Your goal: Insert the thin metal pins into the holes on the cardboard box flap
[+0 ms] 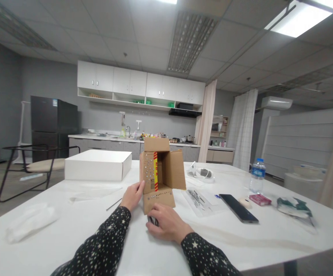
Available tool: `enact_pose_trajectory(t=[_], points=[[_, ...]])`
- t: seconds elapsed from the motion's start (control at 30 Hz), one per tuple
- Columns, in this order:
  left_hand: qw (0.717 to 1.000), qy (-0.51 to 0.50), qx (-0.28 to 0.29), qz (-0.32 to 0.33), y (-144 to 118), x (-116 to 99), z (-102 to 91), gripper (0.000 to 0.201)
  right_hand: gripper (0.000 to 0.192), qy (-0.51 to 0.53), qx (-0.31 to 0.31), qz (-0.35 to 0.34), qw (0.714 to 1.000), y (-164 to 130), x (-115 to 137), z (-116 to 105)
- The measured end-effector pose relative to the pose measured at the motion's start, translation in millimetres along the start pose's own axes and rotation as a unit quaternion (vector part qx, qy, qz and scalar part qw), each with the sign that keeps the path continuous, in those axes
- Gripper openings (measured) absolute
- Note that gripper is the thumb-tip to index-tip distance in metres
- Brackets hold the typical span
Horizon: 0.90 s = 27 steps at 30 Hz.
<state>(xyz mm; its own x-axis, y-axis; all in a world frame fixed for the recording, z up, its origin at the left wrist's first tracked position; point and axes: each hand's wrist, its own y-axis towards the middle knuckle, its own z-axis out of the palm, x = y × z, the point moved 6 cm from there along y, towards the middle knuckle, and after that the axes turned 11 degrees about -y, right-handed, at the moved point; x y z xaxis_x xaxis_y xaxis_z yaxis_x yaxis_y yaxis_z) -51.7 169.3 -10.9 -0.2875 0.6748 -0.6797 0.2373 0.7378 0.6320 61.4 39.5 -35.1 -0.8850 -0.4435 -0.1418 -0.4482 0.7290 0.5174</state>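
Note:
A small open cardboard box lies on the white table with its opening toward me and its flaps spread. Yellow-and-red tape and rows of small silvery dots mark its left flap, and more dots line the lower flap. My left hand grips the box's left edge, thumb on the front. Just below the lower flap, my right hand is closed around a small dark object, mostly hidden by the fingers. A thin dark rod lies beside my left hand.
A white box stands at the left. Right of the cardboard box lie a clear bag of metal bits, a black phone, a red packet and a water bottle. White plastic lies near left; a white coiled cable sits behind.

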Motion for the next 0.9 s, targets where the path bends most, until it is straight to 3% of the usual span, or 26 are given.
enact_pose_trajectory(t=[0.53, 0.9], points=[[1.000, 0.001, 0.022, -0.003, 1.8, -3.7, 3.9, 0.050, 0.024, -0.010, -0.046, 0.016, 0.999, 3.3, -1.6, -3.5], [0.999, 0.004, 0.037, -0.003, 1.7, -1.3, 7.1, 0.052, 0.019, 0.086, -0.085, 0.130, 0.984, 10.1, -18.7, -0.6]])
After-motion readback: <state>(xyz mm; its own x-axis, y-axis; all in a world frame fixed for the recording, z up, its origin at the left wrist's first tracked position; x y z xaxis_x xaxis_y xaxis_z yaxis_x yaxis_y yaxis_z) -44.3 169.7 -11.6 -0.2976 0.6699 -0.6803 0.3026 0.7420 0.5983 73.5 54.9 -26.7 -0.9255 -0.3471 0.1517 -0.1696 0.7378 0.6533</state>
